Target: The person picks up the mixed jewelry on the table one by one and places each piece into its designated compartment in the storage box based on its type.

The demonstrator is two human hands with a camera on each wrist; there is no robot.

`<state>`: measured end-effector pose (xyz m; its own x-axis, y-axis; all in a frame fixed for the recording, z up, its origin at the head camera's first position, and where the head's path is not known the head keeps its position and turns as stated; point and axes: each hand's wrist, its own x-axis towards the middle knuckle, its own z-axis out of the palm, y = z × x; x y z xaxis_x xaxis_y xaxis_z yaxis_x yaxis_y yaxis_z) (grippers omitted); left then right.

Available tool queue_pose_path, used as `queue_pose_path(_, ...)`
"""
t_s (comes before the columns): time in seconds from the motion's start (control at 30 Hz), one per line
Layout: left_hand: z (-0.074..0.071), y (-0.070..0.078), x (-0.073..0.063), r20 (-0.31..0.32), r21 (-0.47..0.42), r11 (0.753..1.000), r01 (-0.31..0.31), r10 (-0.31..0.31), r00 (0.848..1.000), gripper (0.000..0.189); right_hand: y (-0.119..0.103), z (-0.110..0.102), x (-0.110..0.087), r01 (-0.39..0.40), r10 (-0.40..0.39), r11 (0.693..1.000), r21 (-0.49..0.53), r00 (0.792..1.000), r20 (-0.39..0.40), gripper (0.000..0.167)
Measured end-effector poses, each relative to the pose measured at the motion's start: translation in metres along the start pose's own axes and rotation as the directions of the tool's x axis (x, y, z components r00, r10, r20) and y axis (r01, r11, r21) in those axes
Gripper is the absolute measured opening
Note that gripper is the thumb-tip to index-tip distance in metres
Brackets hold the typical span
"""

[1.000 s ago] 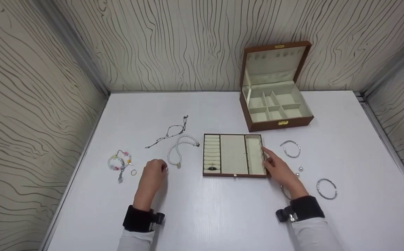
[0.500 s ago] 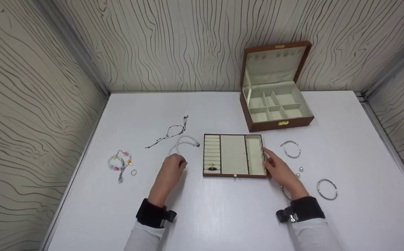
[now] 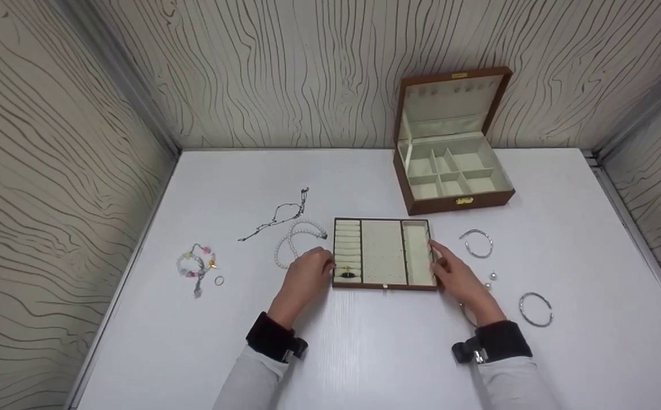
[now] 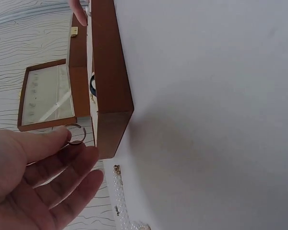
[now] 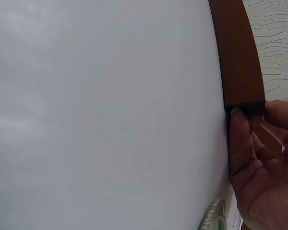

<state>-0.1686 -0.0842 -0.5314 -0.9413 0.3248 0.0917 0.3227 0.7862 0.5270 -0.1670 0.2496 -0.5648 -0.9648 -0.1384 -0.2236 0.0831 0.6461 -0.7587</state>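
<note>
My left hand (image 3: 306, 279) is at the left edge of a brown jewelry tray (image 3: 383, 250). Between its thumb and forefinger it pinches a ring (image 4: 76, 134), which hangs beside the tray's side wall in the left wrist view. Cream ring rolls fill the tray's left section; a ring with a dark oval stone (image 3: 347, 275) sits low in them, a gold one just above. At the opposite end, my right hand (image 3: 462, 282) grips the tray's right wall, fingers against the brown side (image 5: 240, 57) in the right wrist view. A pearl necklace (image 3: 306, 232) lies by my left hand.
Behind the tray stands an open brown jewelry box (image 3: 433, 204) with cream compartments. Silver bangles (image 3: 535, 324) and pearl earrings (image 3: 493, 275) lie at right. To the left are a beaded bracelet (image 3: 185, 269), a gold ring (image 3: 219, 285) and a thin chain necklace (image 3: 268, 225).
My left hand has moved right with the pinched ring, from left of the pearl necklace, past it, to the tray's left edge. The right hand has stayed on the tray's right side.
</note>
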Motion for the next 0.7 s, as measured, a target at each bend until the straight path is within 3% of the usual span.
queue_pose_path(0.3, 0.007, 0.008, 0.020, 0.002, 0.049, 0.999, -0.018, 0.018, 1.000, 0.003, -0.002, 0.000, -0.001, 0.001, -0.001, 1.000, -0.012, 1.000, -0.006, 0.053)
queue_pose_path(0.53, 0.015, 0.009, 0.027, -0.003, 0.082, 0.996, -0.038, 0.038, 0.999, 0.005, -0.002, 0.000, -0.001, 0.016, -0.016, 1.000, 0.002, 1.000, -0.009, 0.053)
queue_pose_path(0.7, 0.019, 0.010, 0.030, 0.026, 0.102, 0.994, -0.039, 0.036, 0.999, 0.004, 0.000, 0.000, -0.001, 0.012, -0.012, 1.000, 0.004, 1.000, -0.003, 0.054)
